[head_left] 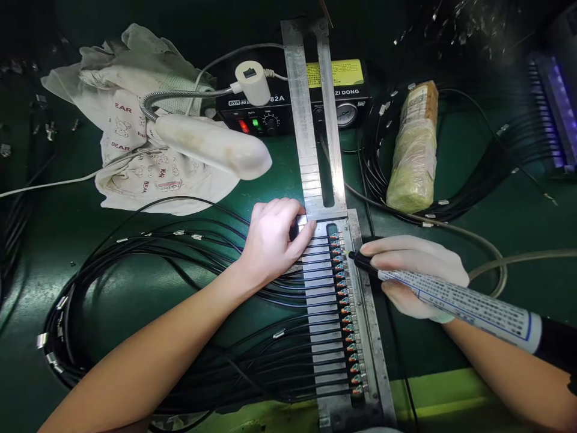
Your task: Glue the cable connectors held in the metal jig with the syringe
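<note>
A long metal fixture [360,337] with a slotted frame lies down the middle of the bench. Side by side across it run several black cables [322,313], and small connector ends [347,293] with orange and green bits line its slot. My bare left hand [277,237] curls its fingers and thumb at the fixture's upper left edge, partly covering a small dark part there. My right hand [419,267], in a thin white glove, grips a dispensing syringe [464,304] with a printed label. The syringe's black tip points at the connectors near the top of the row.
Behind the fixture stands a black dispenser box [293,114] with lit switches and a gauge. A bendable white lamp [216,144] hangs over a crumpled cloth [130,126]. Right of these, a wrapped block [415,150] rests by coiled cables [376,162]. More cables loop at left.
</note>
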Tool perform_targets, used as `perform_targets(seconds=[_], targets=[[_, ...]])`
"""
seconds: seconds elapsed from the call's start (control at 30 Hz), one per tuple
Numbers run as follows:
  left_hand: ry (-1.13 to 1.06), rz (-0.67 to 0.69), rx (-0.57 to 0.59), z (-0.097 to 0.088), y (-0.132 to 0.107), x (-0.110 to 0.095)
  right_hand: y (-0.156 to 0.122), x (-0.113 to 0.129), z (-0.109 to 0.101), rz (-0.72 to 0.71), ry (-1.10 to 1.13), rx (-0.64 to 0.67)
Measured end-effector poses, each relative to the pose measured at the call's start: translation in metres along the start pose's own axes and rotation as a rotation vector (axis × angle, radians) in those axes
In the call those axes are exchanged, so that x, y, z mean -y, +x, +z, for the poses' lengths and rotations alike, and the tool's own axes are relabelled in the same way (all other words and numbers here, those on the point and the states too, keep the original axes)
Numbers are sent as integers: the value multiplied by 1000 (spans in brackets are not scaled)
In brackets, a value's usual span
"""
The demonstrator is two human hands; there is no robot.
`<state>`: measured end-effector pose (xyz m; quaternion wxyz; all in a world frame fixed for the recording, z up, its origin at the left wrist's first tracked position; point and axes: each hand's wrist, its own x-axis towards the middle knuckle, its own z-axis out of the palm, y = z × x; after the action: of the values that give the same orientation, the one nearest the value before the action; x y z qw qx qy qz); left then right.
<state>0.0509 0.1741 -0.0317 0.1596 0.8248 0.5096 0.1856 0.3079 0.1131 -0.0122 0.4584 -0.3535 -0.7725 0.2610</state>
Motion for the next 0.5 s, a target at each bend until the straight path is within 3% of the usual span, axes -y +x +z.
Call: perform_targets(seconds=[0.5], targets=[[-10,10,-11,2,0,1,-5,3,-2,-98,-13,-6]])
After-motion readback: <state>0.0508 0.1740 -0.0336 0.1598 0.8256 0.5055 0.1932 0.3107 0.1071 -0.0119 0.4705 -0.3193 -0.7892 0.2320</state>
